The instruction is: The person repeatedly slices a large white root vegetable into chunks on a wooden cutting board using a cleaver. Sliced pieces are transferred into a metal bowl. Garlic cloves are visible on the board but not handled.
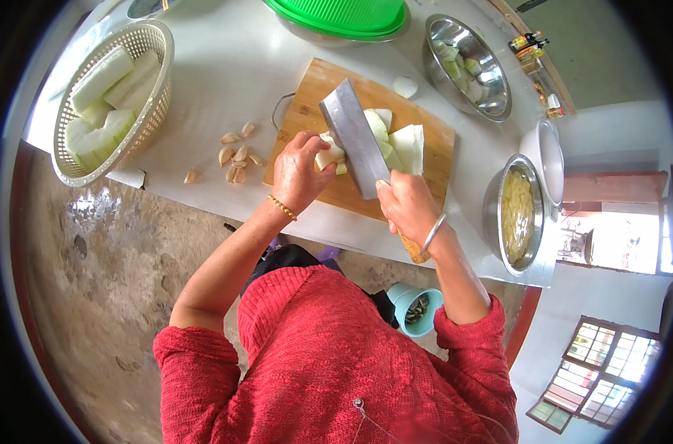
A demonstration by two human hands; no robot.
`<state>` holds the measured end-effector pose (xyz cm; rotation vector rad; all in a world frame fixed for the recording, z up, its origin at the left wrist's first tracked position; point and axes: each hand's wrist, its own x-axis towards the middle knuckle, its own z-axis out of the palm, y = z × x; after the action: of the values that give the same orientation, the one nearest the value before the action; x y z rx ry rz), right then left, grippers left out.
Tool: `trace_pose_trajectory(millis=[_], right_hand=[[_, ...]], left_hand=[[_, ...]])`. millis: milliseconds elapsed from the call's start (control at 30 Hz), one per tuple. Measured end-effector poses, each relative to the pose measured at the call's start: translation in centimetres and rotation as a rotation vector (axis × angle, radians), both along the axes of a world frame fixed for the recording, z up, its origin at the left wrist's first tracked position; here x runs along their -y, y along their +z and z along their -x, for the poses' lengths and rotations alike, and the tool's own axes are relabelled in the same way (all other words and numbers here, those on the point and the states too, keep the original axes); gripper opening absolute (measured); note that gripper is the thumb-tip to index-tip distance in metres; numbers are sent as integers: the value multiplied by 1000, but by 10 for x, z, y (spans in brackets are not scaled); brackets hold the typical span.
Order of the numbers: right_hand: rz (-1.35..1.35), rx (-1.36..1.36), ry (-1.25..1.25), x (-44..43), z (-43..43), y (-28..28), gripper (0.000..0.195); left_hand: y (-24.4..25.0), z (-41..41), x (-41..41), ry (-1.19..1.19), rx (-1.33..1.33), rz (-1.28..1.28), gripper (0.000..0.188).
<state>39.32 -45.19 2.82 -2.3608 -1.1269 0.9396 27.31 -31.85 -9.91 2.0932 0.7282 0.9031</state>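
Note:
My left hand grips a chunk of pale green peeled gourd on the wooden cutting board. In my right hand is the wooden handle of a cleaver. Its broad blade slants across the board, just right of the chunk; whether it touches the gourd I cannot tell. Beyond the blade lie several cut gourd slices, partly hidden behind it. Left of the board, several garlic cloves are scattered on the white table.
A plastic basket holds large gourd pieces at the left. Steel bowls hold gourd pieces and sliced pale food in liquid. A green strainer stands at the back. Below the table edge is a light blue bin.

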Motion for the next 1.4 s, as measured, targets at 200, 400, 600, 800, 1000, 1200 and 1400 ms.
trace_pose_trajectory(millis=[200,400,600,800,1000,1200,1400], right_hand=[[-11,135,88,-16,-5,-47,31],[12,-56,-38,-22,-4,-36,29],[-186,-33,-122,11,4,-10,30],[-276,169,14,25,2,-16,29],[-297,202,21,21,3,-22,29],[-192,193,61,12,4,-14,29],[-96,169,91,0,2,-20,30]], left_hand=[[1,-1,0,-22,9,12,27],[0,0,-5,-39,-34,19,26],[3,-4,-2,-31,4,16,29],[2,-1,2,-16,-25,65,30],[1,-3,1,-3,-5,84,28],[1,-2,1,2,13,104,28],[-2,-1,0,-1,47,70,27]])
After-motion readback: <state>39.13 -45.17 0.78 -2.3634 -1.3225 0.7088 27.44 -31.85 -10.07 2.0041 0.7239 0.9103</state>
